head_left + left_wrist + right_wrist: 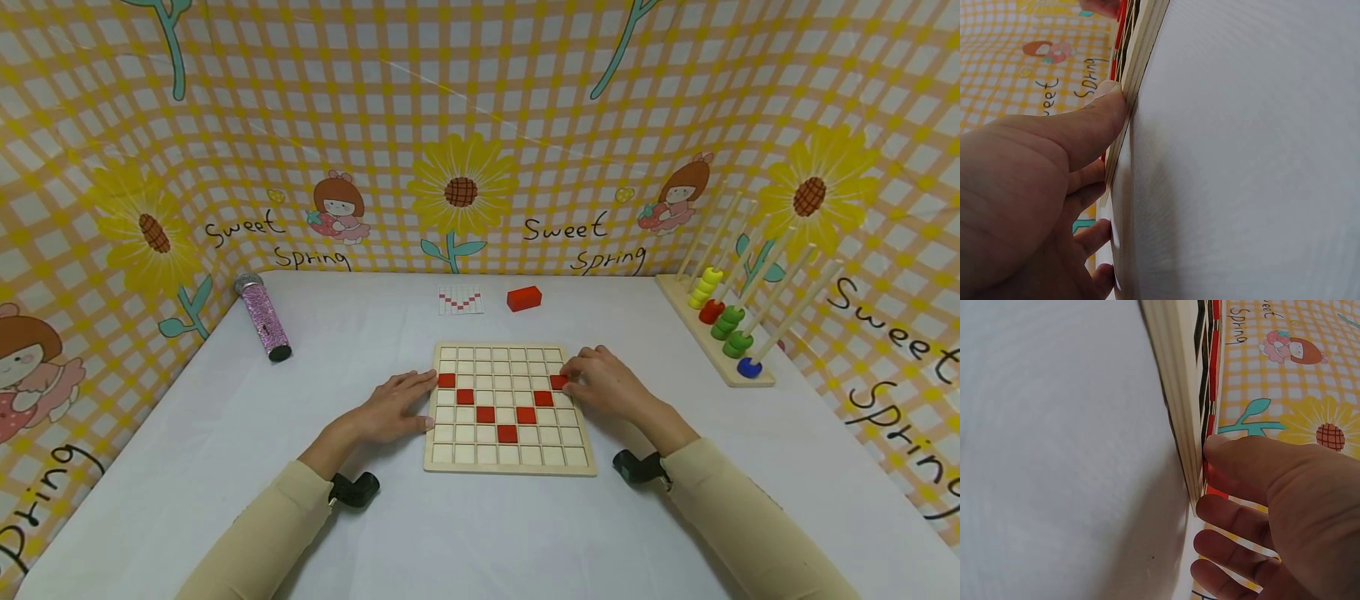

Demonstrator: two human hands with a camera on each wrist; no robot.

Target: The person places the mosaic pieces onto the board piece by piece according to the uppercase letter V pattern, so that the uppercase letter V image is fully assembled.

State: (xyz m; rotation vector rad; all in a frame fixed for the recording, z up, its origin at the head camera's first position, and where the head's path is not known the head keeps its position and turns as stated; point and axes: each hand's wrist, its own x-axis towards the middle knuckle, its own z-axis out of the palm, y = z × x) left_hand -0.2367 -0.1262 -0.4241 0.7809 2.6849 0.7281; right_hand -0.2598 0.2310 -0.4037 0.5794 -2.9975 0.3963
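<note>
A square wooden grid board [510,472] lies flat in the head view, with several red square tiles [507,433] set in its cells in a V shape. My left hand [392,408] rests on the table at the board's left side, thumb and fingertips touching the edge, fingers loosely extended. In the left wrist view the thumb [1100,112] presses against the board's side. At the right edge my right hand [609,385] pinches a red tile [558,382] between thumb and index finger, right at its cell. Its other fingers [1229,512] sit beside the board's edge.
Behind the board lie a small card [461,300] printed with a red V pattern and a red block [524,298]. A glittery pink microphone [266,320] lies at the left. A wooden peg stand [738,377] with coloured beads stands at the right. Patterned cloth surrounds the table.
</note>
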